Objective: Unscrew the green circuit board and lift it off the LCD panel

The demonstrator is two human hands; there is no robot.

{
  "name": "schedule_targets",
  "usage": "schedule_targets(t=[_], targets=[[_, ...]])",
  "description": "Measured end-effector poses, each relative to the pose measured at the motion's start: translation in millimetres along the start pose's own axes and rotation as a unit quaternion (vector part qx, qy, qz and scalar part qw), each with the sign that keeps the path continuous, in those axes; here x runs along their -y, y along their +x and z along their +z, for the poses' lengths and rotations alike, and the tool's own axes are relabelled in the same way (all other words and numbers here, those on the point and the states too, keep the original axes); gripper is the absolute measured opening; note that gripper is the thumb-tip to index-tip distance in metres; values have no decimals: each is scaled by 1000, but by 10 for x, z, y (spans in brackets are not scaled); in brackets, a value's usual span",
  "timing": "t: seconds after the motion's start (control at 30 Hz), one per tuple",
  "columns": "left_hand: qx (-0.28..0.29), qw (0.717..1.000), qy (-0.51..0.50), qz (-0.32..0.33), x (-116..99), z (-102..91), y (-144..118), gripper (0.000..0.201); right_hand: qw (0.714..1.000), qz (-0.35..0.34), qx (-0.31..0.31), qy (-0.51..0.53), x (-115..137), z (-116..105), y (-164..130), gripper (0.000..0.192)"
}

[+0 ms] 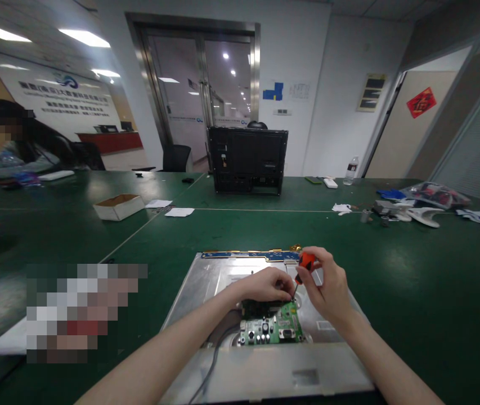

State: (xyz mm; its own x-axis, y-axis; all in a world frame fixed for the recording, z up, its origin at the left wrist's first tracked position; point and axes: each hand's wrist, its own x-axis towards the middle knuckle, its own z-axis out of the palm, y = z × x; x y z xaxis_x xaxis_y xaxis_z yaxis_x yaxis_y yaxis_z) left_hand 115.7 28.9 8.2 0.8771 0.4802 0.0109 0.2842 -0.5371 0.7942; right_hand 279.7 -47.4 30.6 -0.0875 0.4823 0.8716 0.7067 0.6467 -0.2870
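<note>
In my right hand is a short screwdriver with a red and black handle, held between thumb and fingers. Its shaft slants down to the upper right corner of a green circuit board. Beside the tip, my left hand has its fingers pressed together at the board's edge; what they hold, if anything, is hidden. The board lies on the silver metal back of a display panel, partly covered by my left hand. A grey cable runs from the board's left side toward me. Along the panel's far edge is a blue circuit strip.
A black monitor housing stands at the back of the green table. To the left are an open carton and papers. A water bottle and plastic-wrapped items lie right. Another person sits far left.
</note>
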Motion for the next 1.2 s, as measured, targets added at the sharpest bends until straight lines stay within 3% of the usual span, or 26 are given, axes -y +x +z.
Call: schedule_targets(t=[0.13,0.33,0.57,0.8,0.97,1.2], targets=[[1,1000,1,-2,8,5,6,5,999,-5,-28,-15,-2,13,9,25],[0,1000,1,-1,13,9,9,4,999,-31,-23,-10,72,-39,94,25],[1,1000,-1,-5,2,8,5,5,999,-29,10,21,73,-60,85,38],[-7,1000,-2,-8,6,13,0,4,999,-9,-45,9,16,-1,32,27],[-5,1000,-7,-8,6,16,-1,5,1000,16,-22,14,16,1,10,29],[-2,1000,-1,-12,1,3,2,4,1000,-10,5,8,54,-50,81,28]])
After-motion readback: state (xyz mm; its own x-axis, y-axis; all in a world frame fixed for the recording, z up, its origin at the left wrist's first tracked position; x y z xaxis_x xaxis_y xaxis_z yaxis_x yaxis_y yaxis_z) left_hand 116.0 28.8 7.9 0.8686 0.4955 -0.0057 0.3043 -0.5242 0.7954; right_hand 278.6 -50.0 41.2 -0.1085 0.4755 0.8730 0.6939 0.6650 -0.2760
